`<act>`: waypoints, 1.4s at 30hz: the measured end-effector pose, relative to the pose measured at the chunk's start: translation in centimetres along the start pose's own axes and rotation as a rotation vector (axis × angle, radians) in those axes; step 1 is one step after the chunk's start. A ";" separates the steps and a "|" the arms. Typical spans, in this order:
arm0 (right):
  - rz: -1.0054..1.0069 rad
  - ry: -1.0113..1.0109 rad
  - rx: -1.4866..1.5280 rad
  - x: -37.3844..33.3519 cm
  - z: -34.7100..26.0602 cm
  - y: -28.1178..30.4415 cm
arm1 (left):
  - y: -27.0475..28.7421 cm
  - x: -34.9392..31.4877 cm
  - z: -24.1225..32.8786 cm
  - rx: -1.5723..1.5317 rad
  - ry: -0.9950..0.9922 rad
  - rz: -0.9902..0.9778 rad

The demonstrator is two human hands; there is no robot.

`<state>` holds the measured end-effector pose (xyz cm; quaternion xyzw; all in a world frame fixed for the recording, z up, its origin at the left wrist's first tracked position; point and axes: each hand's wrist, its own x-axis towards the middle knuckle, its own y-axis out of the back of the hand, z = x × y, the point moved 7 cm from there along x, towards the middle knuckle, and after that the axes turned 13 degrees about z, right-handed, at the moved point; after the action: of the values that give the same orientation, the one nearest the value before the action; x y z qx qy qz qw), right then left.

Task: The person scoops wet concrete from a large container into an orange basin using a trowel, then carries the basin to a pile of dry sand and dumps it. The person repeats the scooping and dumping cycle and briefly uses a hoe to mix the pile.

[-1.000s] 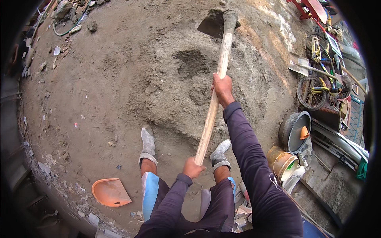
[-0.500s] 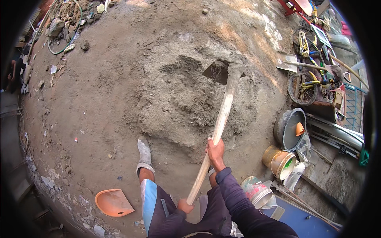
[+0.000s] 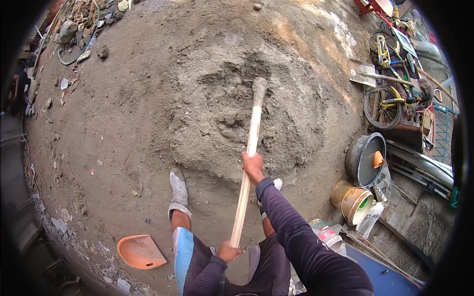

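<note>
Both my hands are wrapped round the pale wooden handle of a hoe (image 3: 253, 129). My right hand (image 3: 254, 167) grips it about midway, and my left hand (image 3: 230, 252) holds the lower end, close to my thighs. The hoe's head lies in a broad mound of wet grey mortar (image 3: 207, 133), and its blade is hidden there. Around the head the mound is hollowed and lumpy. My booted feet stand apart at the mound's near edge.
An orange scoop (image 3: 142, 250) lies on the ground at the near left. To the right stand a black tub (image 3: 353, 155) of grey liquid, a tan bucket (image 3: 340, 193), a shovel (image 3: 362, 73) and a bicycle (image 3: 383, 108). Rubble (image 3: 68, 32) and a hose are at the far left.
The hoe's head has moved left and slightly nearer, its blade sinking out of sight into the mortar. My right hand has shifted left and a little away from me.
</note>
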<state>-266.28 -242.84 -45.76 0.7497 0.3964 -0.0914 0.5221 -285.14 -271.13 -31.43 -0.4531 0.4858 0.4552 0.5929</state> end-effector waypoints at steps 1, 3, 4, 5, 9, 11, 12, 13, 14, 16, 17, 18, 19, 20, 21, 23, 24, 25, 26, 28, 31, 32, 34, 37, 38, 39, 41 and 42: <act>-0.053 -0.098 0.119 -3.2 1.0 1.2 | 0.7 -0.8 -4.3 0.100 0.038 0.031; -0.125 -0.259 0.282 -8.4 2.4 4.4 | 2.1 -2.0 -8.4 0.359 -0.099 0.150; -0.119 -0.293 0.353 -9.1 3.1 6.0 | 2.1 -2.6 -7.9 0.493 -0.171 0.191; -0.099 -0.292 0.416 -8.6 3.0 7.2 | 2.1 -2.5 -7.3 0.535 -0.203 0.177; 0.049 -0.154 0.585 -3.5 -1.4 15.0 | -0.5 -0.8 0.9 0.550 -0.340 0.044; 0.123 -0.111 0.576 1.5 -5.6 19.1 | -3.3 -0.9 10.0 0.421 -0.557 0.008; 0.187 -0.113 0.542 4.5 -7.1 21.1 | -4.5 -2.1 14.8 0.341 -0.678 0.035; 0.196 -0.141 0.579 7.5 -7.9 22.5 | -5.2 -2.8 18.5 0.343 -0.705 0.035; 0.216 -0.201 0.593 10.5 -8.5 23.8 | -5.7 -3.3 21.6 0.346 -0.731 0.029; 0.194 -0.331 0.634 11.9 -5.8 22.0 | -4.6 -3.6 23.1 0.532 -0.696 0.105; 0.157 -0.394 0.666 12.7 -3.2 19.2 | -3.7 -3.9 23.1 0.642 -0.668 0.142; 0.068 -0.432 0.655 9.9 0.0 14.2 | -1.4 -3.8 20.8 0.687 -0.617 0.186; 0.049 -0.546 0.603 7.2 3.5 9.1 | 1.5 -4.3 17.5 0.737 -0.572 0.222; 0.069 -0.629 0.585 3.6 5.0 5.7 | 4.5 -5.1 14.8 0.761 -0.533 0.249; 0.043 -0.633 0.592 0.8 5.0 3.8 | 7.5 -5.3 13.4 0.786 -0.508 0.273; 0.018 -0.633 0.666 -5.5 3.7 2.3 | 11.7 -8.2 11.2 0.740 -0.477 0.250; -0.020 -0.665 0.705 -9.0 2.9 2.1 | 14.2 -9.1 9.6 0.757 -0.468 0.247; -0.050 -0.687 0.753 -11.3 2.3 1.8 | 16.4 -9.2 8.9 0.777 -0.474 0.239; -0.036 -0.691 0.777 -13.0 2.8 1.6 | 18.3 -9.2 8.5 0.854 -0.463 0.230; 0.003 -0.672 0.846 -14.1 3.1 3.4 | 18.8 -8.6 8.5 0.949 -0.446 0.211; 0.100 -0.598 0.963 -12.5 3.7 10.8 | 14.7 -7.6 9.9 0.984 -0.462 0.128; 0.187 -0.603 0.983 -10.4 3.8 14.4 | 10.6 -7.1 12.0 0.964 -0.487 0.090; 0.352 -0.517 0.975 -3.9 5.3 21.5 | 2.6 -6.0 16.2 0.977 -0.666 0.018; 0.386 -0.622 1.104 7.9 10.5 28.7 | -7.8 -4.8 23.8 1.064 -0.818 0.125; 0.383 -0.662 1.164 10.4 11.5 29.3 | -9.6 -5.1 26.9 1.129 -0.840 0.142; 0.276 -0.605 1.212 12.5 12.5 27.9 | -10.6 -6.0 28.6 1.193 -0.858 0.160; 0.145 -0.742 1.133 9.0 11.3 19.5 | -6.3 -6.3 27.6 1.204 -0.799 0.267; 0.150 -0.772 1.139 7.1 11.6 14.8 | -2.6 -6.9 25.8 1.220 -0.742 0.293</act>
<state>-248.14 -251.33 -44.26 0.8461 0.0195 -0.5094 0.1555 -279.17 -247.04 -21.38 0.2116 0.4758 0.3017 0.7986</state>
